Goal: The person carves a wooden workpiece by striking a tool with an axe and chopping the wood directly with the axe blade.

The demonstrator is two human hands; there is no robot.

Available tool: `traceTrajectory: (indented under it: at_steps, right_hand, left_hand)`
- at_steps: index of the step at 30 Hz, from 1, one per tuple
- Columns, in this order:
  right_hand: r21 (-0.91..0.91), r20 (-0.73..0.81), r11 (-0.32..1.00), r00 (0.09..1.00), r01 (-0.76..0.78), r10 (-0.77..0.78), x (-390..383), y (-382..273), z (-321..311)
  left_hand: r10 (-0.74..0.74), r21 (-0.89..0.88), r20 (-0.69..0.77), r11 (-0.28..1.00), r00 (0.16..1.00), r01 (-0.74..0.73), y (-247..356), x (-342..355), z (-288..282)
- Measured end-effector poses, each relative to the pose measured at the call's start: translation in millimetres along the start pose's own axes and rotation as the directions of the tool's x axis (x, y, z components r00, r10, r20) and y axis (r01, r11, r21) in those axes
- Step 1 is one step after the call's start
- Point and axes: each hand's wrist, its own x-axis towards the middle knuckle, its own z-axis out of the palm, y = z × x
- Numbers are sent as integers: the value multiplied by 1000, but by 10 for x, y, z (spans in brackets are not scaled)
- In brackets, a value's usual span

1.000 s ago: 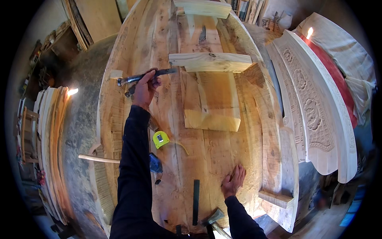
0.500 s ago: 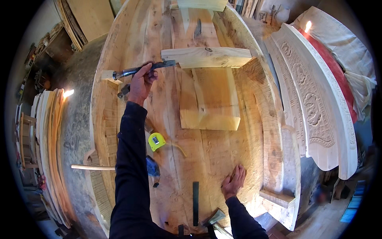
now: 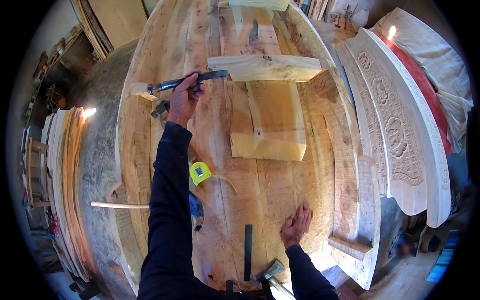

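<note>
My left hand [image 3: 186, 99] grips a metal chisel [image 3: 212, 75] held horizontally, its blade near a pale wooden crosspiece [image 3: 265, 67]. My right hand [image 3: 295, 225] rests palm down on the planks of a large hollow wooden piece [image 3: 270, 200], fingers extended. Just below the crosspiece lies a thick wooden block [image 3: 270, 120]. A yellow tape measure [image 3: 200, 172] with some tape out lies beside my left arm, above a partly hidden blue object [image 3: 196, 205]. A dark flat strip [image 3: 248, 250] and an axe [image 3: 272, 269] lie near the bottom, by my right arm.
Carved pale boards [image 3: 400, 135] stand at the right, before red and white cloth [image 3: 415, 40]. Stacked boards [image 3: 67, 190] lean at the left on a grey floor [image 3: 97, 150]. A cluttered bench [image 3: 60, 60] and sheets of wood [image 3: 110, 25] are along the far left wall.
My left hand, with the chisel, has shifted slightly up in the picture, as has the crosspiece as the view moved a little. My right hand remains resting on the planks.
</note>
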Motion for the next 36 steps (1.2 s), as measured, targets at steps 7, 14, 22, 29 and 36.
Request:
traceTrajectory:
  at_steps: [7,14,22,29,36]
  right_hand:
    - [19,-3,1000,1000,13,-13,-31,-7,-27]
    - [4,-59,999,997,42,-41,-56,43,85]
    - [-83,192,990,973,-117,131,-146,-605,-580]
    - [1,944,970,320,242,-81,-1153,-1041,-518]
    - [309,129,944,989,-112,75,-924,-1373,-504]
  left_hand:
    - [31,44,-182,999,983,-23,-239,-1595,523]
    - [-361,357,-207,837,909,414,-419,-4752,805]
    - [-238,808,-406,358,882,468,127,-7205,184]
    - [-152,838,-490,190,858,512,248,-8070,-166]
    - [-273,805,-535,125,800,581,237,-8406,-375]
